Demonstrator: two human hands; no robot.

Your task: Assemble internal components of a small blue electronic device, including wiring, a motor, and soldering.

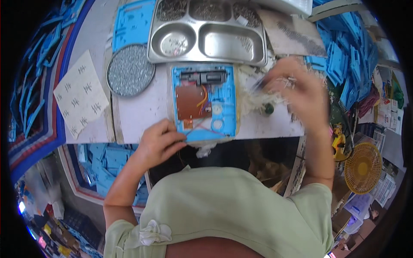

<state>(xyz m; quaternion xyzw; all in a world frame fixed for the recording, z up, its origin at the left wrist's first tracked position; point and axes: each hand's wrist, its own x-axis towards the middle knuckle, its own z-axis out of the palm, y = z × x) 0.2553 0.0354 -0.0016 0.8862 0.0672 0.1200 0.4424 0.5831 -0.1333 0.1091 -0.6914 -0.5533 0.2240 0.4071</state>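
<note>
In front of me lies a blue plastic casing (230, 103) with a brown board (188, 102), a black part (211, 77) and red and yellow wires inside. My left hand (159, 141) is closed at its near left corner, thumb and fingertips pinching the edge; a thin red wire runs close to them. My right hand (303, 92) is raised to the right of the casing, over a heap of small pale pieces (262, 99). Motion smears its fingers, and a dark blurred shape by the fingertips cannot be made out. Beside the heap is a small green round thing (269, 108).
Beyond the casing stands a steel compartment tray (195, 61) holding small metal parts. A round dish (131, 71) of small grey parts and a paper with tally marks (81, 94) lie left. Blue plastic parts (340, 64) are piled right. A yellow fan (363, 167) is lower right.
</note>
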